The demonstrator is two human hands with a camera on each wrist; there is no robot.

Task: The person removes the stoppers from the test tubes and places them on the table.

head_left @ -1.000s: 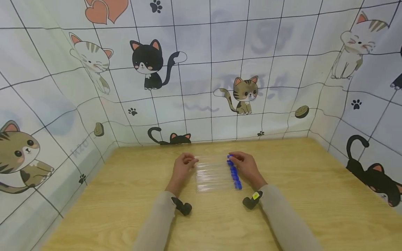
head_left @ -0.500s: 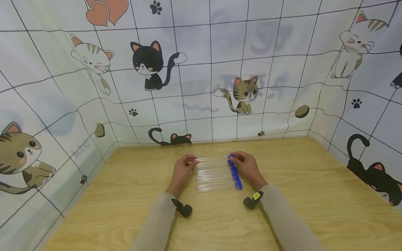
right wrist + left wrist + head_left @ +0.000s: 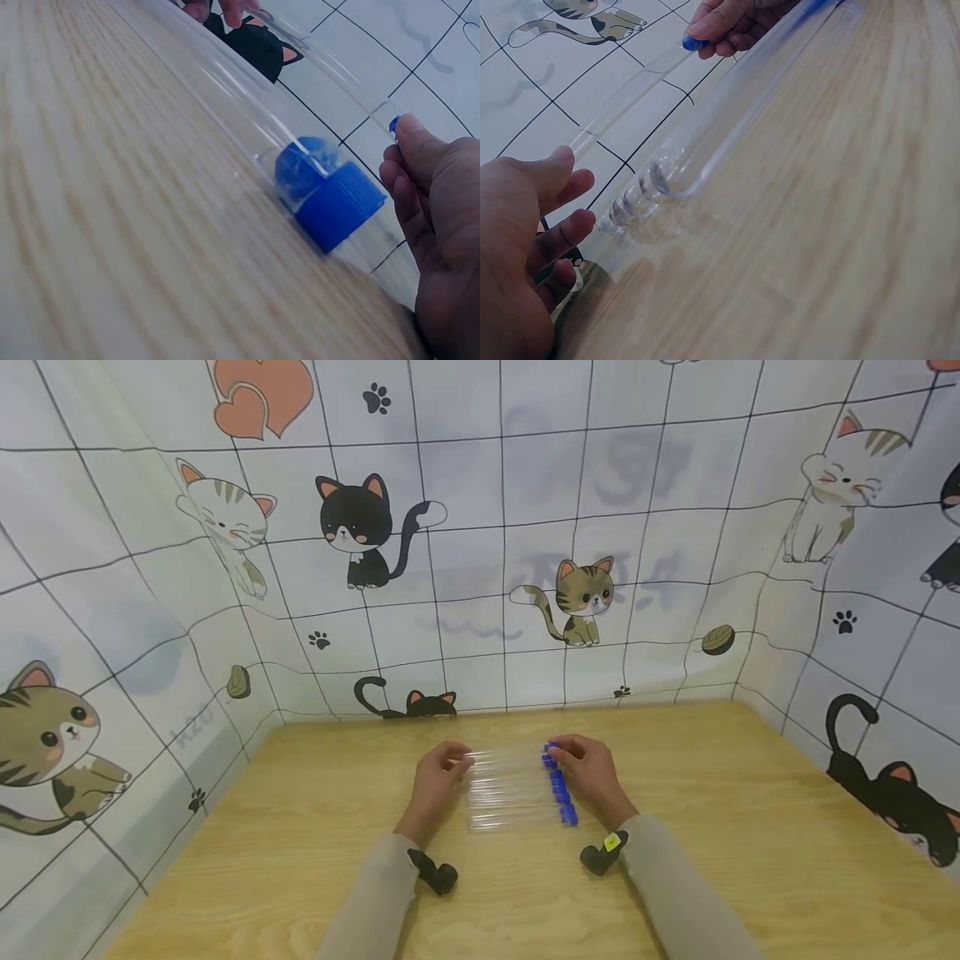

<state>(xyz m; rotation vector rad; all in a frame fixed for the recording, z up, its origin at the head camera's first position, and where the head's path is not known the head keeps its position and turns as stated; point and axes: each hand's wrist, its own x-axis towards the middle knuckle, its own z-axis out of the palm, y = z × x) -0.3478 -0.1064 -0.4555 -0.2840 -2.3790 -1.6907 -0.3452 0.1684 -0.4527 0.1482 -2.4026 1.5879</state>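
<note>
Clear plastic test tubes [image 3: 506, 795], several of them, lie side by side on the table, their blue caps [image 3: 559, 789] all to the right. One capped tube [image 3: 626, 109] is raised off the table at the far end of the row. The left hand [image 3: 438, 779] pinches this tube's clear end between thumb and finger, its other fingers loosely bent. At the opposite end, the right hand [image 3: 597, 774] pinches the blue cap [image 3: 394, 127], mostly covered by thumb and finger. Below it, in the right wrist view, a resting tube's blue cap [image 3: 341, 206] stands out large.
The light wood table [image 3: 300, 835] extends on both sides of the row. A white cloth [image 3: 480, 552] with grid lines and printed cats encloses the back and sides. Black wrist-worn devices [image 3: 435, 872] sit at both sleeve cuffs.
The whole head view has shifted, with wall, table and hands appearing a little lower. Both hands keep their grip on the raised tube, almost unmoved against the row.
</note>
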